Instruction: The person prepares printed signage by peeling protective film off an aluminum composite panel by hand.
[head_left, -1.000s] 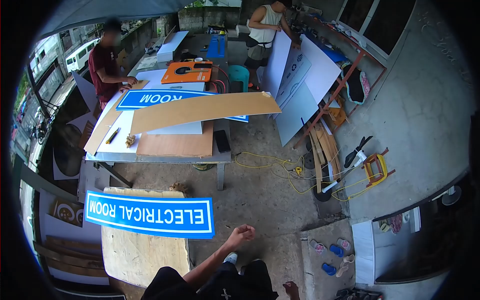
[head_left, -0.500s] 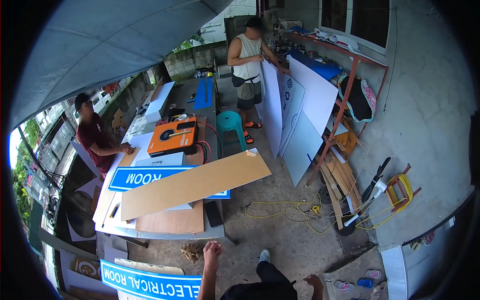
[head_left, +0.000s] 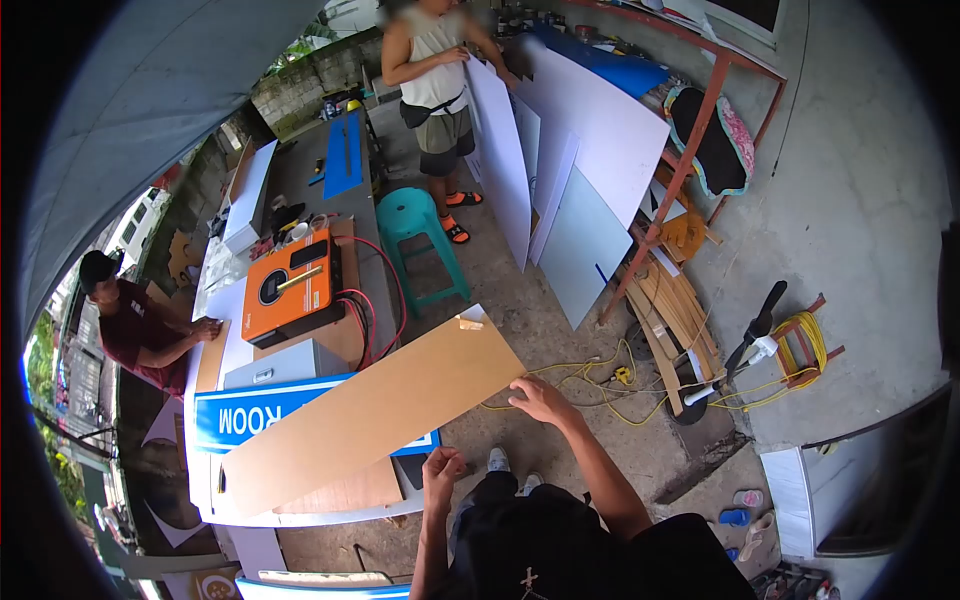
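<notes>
Right hand [head_left: 545,402]: fingertips at the near right corner of the brown board [head_left: 375,420]; whether they pinch it, cannot tell. Left hand [head_left: 440,475]: loosely curled, part-open, nothing seen in it, near the board's lower edge. Board lies ahead of the left hand and leftward of the right, slanted over the blue sign [head_left: 240,415], right end overhanging the table [head_left: 346,213].

Risk (judgement): lifting by one corner could twist the board and scrape its far end over the sign's lettering; swinging the overhang could knock the green stool [head_left: 408,212] ahead of the hands.

Counts, working outward:
- brown board, 1
- blue pieces under it, ends showing both sides; one or several, cannot tell
- grey box [head_left: 285,362], 1, left-ahead of both hands
- orange case [head_left: 300,300], 1, beyond that box
- stool, 1
- co-workers, 2: maroon shirt [head_left: 140,330] far left, white top [head_left: 435,70] straight ahead beyond the stool
</notes>
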